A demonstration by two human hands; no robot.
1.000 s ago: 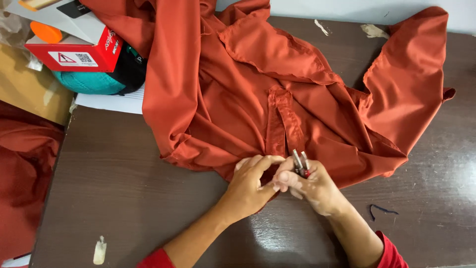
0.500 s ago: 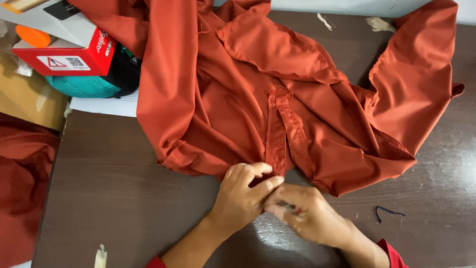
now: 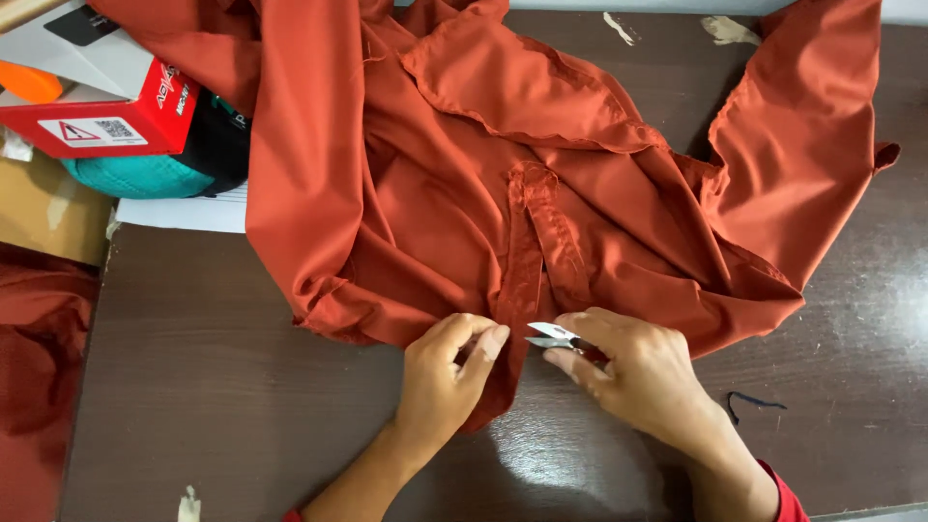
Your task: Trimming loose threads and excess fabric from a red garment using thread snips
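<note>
A rust-orange shirt [image 3: 541,184] lies crumpled across a dark brown table [image 3: 213,377], its button placket running down toward me. My left hand [image 3: 447,372] pinches the lower edge of the placket against the table. My right hand [image 3: 643,372] holds small metal thread snips [image 3: 551,335], blades pointing left at the fabric edge just beside my left fingers.
A red and white box [image 3: 97,106] sits at the top left over a teal and black object [image 3: 145,174] and a white sheet [image 3: 184,213]. More orange cloth [image 3: 34,367] hangs off the left. A dark thread scrap [image 3: 754,401] lies at the right.
The view has drawn closer to the shirt. My hands have parted slightly, and the snips now point left at the placket's edge instead of standing upright between my fingers.
</note>
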